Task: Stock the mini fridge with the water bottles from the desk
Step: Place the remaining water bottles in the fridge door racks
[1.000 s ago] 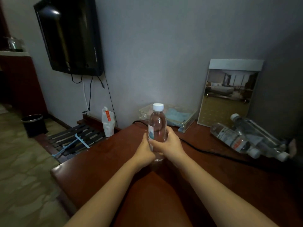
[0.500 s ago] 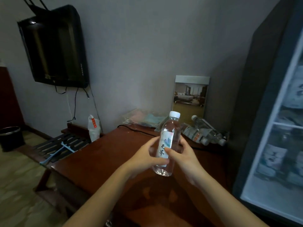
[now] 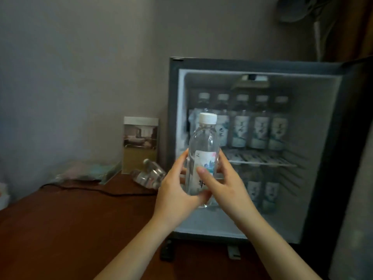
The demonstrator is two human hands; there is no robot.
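Note:
I hold a clear water bottle (image 3: 203, 144) with a white cap upright in front of the open mini fridge (image 3: 323, 209). My left hand (image 3: 173, 197) grips its lower left side and my right hand (image 3: 226, 186) wraps its right side, thumb on the label. Inside the fridge, a row of several labelled bottles (image 3: 258, 130) stands on the upper wire shelf (image 3: 262, 158), and more bottles (image 3: 268, 195) stand below. Two bottles (image 3: 149, 174) lie on their sides on the brown desk (image 3: 70, 219), against the fridge's left wall.
A framed picture (image 3: 140, 144) leans on the wall behind the lying bottles. A clear tray (image 3: 86, 172) sits at the desk's back, with a black cable (image 3: 96, 190) running across the desk. The fridge door (image 3: 351, 199) stands open at the right.
My view has swung right from the desk to face the open fridge. Both hands have carried the bottle rightward and up, in front of the fridge opening.

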